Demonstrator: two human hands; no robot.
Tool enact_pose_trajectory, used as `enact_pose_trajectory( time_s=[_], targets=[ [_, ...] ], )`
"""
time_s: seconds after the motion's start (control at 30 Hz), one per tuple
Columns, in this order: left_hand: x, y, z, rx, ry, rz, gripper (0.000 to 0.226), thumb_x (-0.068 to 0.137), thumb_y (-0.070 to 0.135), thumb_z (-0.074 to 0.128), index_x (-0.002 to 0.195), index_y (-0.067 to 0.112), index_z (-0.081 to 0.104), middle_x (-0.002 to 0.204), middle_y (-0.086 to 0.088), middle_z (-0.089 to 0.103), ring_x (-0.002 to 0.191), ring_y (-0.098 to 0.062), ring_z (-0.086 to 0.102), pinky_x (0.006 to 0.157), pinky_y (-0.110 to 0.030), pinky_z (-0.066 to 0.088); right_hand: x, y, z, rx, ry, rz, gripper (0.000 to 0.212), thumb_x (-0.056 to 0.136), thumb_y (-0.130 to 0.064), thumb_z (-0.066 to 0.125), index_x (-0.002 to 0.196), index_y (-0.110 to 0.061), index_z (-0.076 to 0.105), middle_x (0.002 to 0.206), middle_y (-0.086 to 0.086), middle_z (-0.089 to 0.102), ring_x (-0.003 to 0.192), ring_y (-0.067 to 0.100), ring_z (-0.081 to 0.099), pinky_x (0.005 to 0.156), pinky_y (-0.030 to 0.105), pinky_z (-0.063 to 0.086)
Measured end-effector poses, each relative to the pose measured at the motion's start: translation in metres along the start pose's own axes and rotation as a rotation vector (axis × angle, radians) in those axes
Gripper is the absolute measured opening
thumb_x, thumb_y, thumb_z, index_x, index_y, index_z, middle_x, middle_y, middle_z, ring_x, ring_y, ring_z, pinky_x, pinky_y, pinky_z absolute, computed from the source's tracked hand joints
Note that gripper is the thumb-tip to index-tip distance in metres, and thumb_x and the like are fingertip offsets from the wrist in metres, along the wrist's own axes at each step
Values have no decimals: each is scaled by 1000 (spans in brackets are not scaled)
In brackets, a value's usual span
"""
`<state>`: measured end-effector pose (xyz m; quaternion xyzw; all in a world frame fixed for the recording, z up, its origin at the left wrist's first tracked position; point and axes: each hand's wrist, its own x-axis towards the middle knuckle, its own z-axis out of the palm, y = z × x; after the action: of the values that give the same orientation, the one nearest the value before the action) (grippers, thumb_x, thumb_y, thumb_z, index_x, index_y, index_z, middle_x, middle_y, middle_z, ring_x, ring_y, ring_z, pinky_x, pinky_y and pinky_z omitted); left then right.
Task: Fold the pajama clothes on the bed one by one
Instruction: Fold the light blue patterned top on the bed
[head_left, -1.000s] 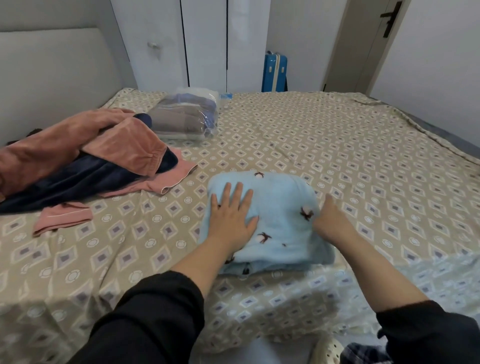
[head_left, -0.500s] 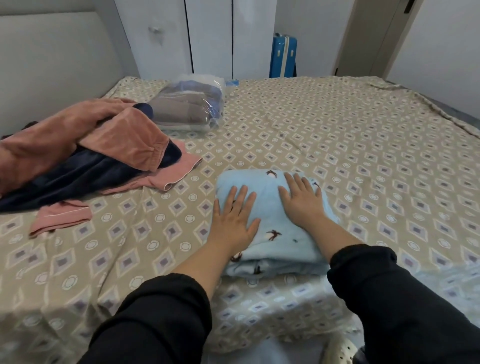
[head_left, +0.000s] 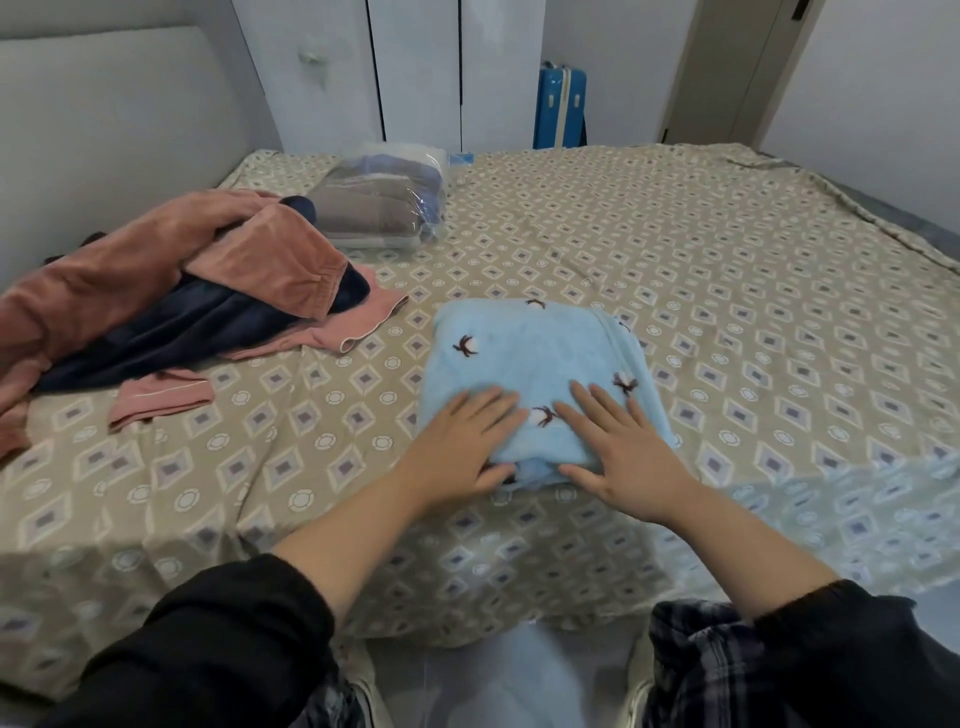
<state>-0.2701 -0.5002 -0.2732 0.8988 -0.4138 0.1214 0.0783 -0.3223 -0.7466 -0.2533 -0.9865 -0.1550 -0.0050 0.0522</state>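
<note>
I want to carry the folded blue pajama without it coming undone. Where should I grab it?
Probably by its side edges, one hand from each side, fingers slid underneath, thumbs on top. The folded blue pajama lies flat in stacked layers, with loose ends showing at the near edge, so pinching one corner would likely open it. The left hand and right hand rest flat on it.

patterned bed (head_left: 675, 249), folded blue pajama (head_left: 524, 358), unfolded clothes pile (head_left: 171, 291), bagged clothes (head_left: 384, 202)

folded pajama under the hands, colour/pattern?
Light blue folded pajama with small dark bird-like motifs; head view.
</note>
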Motion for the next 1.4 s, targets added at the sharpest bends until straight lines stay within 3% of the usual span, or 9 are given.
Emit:
enact_pose_trajectory(
  time_s=[0.13, 0.47, 0.57, 0.7, 0.97, 1.1, 1.17, 1.27, 1.4],
  targets=[
    [-16, -2, 16, -114, -188, -110, 90, 88, 57, 56, 154, 25, 2, 162, 3, 2, 149, -13, 0, 120, -33, 4, 12, -5, 6, -55, -82, -8, 90, 80, -79, 32, 151, -38, -3, 157, -7, -18, 148, 17, -12, 117, 43, -9],
    [7, -7, 0, -196, -222, -188, 74, 88, 38, 65, 151, 33, 25, 155, 10, 33, 140, -10, 31, 108, -23, 28, 26, -2, -2, 8, -202, 7, 96, 80, -65, 59, 152, -37, 3, 162, -3, -7, 148, 18, -6, 119, 46, -3],
    [16, -6, -6, -201, -184, -178, 51, 93, 30, 57, 140, 41, 44, 132, 12, 59, 116, -12, 54, 81, -23, 40, 26, -2, -1, 21, -199, 11, 98, 79, -63, 63, 152, -36, 4, 162, -3, -6, 149, 18, -5, 119, 45, -3],
    [36, -9, -23, -198, -321, -118, 18, 90, 19, 55, 101, 18, 70, 90, -1, 69, 82, -18, 58, 69, -31, 38, 25, 2, 3, 54, -192, 2, 103, 76, -59, 69, 153, -35, 5, 161, -4, -6, 148, 18, -5, 118, 42, -4],
    [80, -31, -66, -505, -468, -237, 29, 75, 5, 61, 78, 32, 70, 65, 9, 54, 59, -7, 42, 57, -21, 35, 24, 1, -2, -20, -5, 43, 117, 66, -63, 73, 154, -24, 6, 161, -3, 6, 148, 19, 5, 118, 49, -2],
    [81, -32, -73, -572, -482, -322, 25, 76, 9, 65, 74, 34, 69, 64, 13, 55, 61, -5, 48, 60, -21, 39, 27, -3, 0, -11, 222, 35, 73, 73, -19, 73, 139, -12, 43, 144, 9, 45, 135, 30, 39, 111, 49, 24],
    [79, -34, -74, -569, -501, -354, 16, 76, 13, 66, 81, 27, 70, 71, 10, 60, 67, -6, 52, 65, -22, 42, 28, -4, -13, 149, 225, 65, 46, 72, -6, 66, 118, -10, 59, 112, 9, 64, 108, 29, 57, 88, 36, 44],
    [78, -35, -77, -558, -481, -392, 20, 75, 17, 68, 95, 16, 71, 83, 1, 62, 75, -11, 55, 70, -28, 44, 31, 2, -39, 279, 86, 130, 26, 75, -9, 66, 101, -15, 68, 78, 4, 65, 75, 23, 57, 60, 29, 38],
    [79, -35, -81, -522, -362, -424, 19, 75, 13, 70, 92, 5, 69, 75, -5, 55, 69, -15, 49, 62, -25, 39, 46, 12, -59, 344, 18, 207, 13, 70, -12, 67, 78, -1, 67, 68, 14, 59, 63, 20, 45, 57, 29, 36]
  ],
)
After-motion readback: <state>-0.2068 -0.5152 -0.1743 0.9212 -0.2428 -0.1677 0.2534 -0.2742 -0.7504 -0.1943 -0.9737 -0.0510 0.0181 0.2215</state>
